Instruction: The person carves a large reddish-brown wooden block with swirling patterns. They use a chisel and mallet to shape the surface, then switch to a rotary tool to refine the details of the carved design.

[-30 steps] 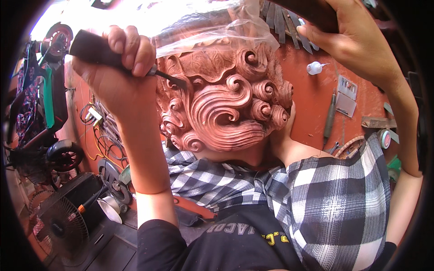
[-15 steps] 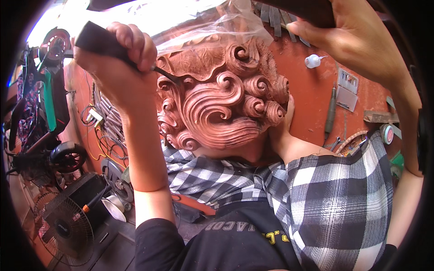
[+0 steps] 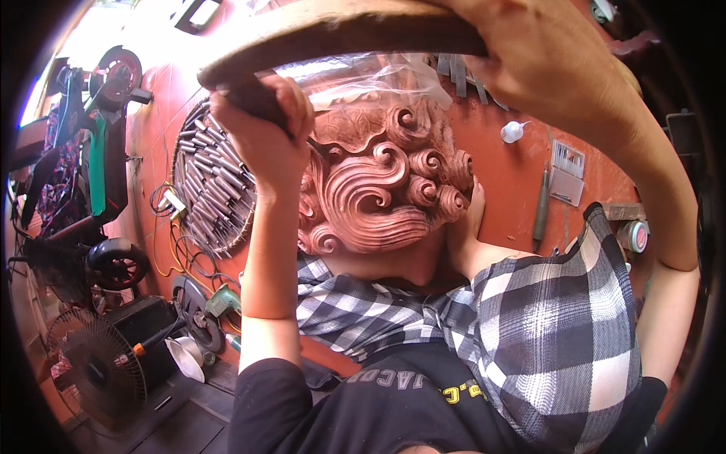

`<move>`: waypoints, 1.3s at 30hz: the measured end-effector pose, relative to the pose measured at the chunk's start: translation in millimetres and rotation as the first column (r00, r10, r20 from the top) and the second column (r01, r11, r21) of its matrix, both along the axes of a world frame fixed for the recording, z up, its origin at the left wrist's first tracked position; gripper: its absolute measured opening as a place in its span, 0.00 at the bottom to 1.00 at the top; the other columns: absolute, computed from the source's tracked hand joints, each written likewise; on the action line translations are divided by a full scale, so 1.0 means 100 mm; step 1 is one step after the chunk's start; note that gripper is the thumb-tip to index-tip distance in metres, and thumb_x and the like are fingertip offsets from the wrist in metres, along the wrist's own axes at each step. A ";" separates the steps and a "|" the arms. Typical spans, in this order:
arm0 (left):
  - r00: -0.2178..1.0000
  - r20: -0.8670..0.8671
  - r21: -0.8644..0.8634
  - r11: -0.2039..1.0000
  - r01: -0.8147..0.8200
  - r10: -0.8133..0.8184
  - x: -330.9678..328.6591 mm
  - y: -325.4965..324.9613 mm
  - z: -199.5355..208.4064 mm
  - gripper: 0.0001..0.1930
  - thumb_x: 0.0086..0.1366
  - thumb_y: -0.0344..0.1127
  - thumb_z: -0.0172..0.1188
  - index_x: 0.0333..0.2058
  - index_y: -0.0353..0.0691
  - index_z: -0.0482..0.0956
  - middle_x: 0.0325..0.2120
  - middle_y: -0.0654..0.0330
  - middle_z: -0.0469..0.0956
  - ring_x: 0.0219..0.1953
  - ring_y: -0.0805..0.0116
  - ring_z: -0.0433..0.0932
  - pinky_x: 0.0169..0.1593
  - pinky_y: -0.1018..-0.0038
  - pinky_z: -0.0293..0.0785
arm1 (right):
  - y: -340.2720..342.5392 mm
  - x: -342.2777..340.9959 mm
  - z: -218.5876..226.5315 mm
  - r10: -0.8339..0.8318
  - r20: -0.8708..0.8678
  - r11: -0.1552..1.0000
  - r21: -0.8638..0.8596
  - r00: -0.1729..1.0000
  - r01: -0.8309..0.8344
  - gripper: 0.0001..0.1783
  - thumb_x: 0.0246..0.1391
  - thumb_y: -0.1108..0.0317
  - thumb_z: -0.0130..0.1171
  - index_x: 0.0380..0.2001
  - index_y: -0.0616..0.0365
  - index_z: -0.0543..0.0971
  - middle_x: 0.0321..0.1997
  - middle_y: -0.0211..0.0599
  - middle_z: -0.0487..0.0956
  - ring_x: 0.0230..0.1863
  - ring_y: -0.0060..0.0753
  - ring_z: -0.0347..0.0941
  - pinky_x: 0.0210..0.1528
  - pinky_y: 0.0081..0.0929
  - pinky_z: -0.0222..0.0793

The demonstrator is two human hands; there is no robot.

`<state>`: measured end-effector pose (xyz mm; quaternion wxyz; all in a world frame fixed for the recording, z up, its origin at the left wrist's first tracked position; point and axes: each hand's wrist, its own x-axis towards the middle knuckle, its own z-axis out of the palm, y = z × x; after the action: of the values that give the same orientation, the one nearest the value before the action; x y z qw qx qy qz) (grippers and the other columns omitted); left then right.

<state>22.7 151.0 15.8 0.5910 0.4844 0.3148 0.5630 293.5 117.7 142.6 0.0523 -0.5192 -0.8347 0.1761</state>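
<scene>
A reddish-brown wood carving [image 3: 363, 197] with deep swirls and curls rests in front of me, against my legs and bare foot. My left hand [image 3: 265, 147] is closed around the dark handle of a chisel [image 3: 255, 102]. The chisel's thin blade points down at the carving's upper left; its tip is hard to make out. My right hand [image 3: 548, 64] grips one end of a long wooden club [image 3: 355, 34]. The club's far end overlaps the top of the chisel handle; whether they touch I cannot tell.
At left, a round basket [image 3: 248, 216] holds several chisels, beside cables and a green power tool [image 3: 222, 302]. A fan [image 3: 98, 371] and scooter [image 3: 97, 166] stand farther left. Clear plastic [image 3: 378, 76] covers the carving's back. Rightward lie a small white bottle [image 3: 512, 132] and bit case [image 3: 567, 159].
The club has swung left and down over the chisel handle. The whole view has shifted, so the carving appears slightly to the right and the basket of chisels shows more fully.
</scene>
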 end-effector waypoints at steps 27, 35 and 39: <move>0.837 0.249 -0.350 0.851 -0.391 0.487 -2.39 -0.55 -0.55 0.11 0.75 0.39 0.56 0.41 0.37 0.69 0.27 0.64 0.65 0.20 0.80 0.59 0.21 0.83 0.56 | -1.07 0.34 -0.82 0.269 -0.095 0.859 -0.427 0.958 -0.284 0.27 0.31 0.71 0.68 0.42 0.57 0.78 0.31 0.38 0.79 0.35 0.45 0.79 0.37 0.40 0.75; 0.648 0.470 -0.600 0.755 -0.264 0.600 -3.31 -0.91 -1.70 0.18 0.69 0.47 0.63 0.28 0.41 0.73 0.22 0.66 0.67 0.18 0.79 0.62 0.19 0.83 0.55 | -0.86 0.11 -0.87 0.319 0.004 0.751 -0.612 0.948 -0.250 0.21 0.35 0.64 0.71 0.34 0.54 0.74 0.26 0.37 0.76 0.34 0.49 0.79 0.33 0.45 0.72; 0.707 0.098 -0.622 0.598 -0.506 0.700 -3.35 -0.56 -1.41 0.13 0.69 0.43 0.64 0.33 0.41 0.73 0.23 0.68 0.64 0.22 0.79 0.62 0.21 0.83 0.55 | -0.86 -0.01 -0.84 0.357 0.036 0.742 -0.618 0.934 -0.260 0.21 0.35 0.63 0.71 0.33 0.53 0.74 0.25 0.39 0.76 0.32 0.51 0.78 0.33 0.47 0.71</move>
<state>-311.9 94.6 -125.0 0.5182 0.0517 0.5052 0.6882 292.3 31.6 58.8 -0.2095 -0.3748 -0.8103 0.3988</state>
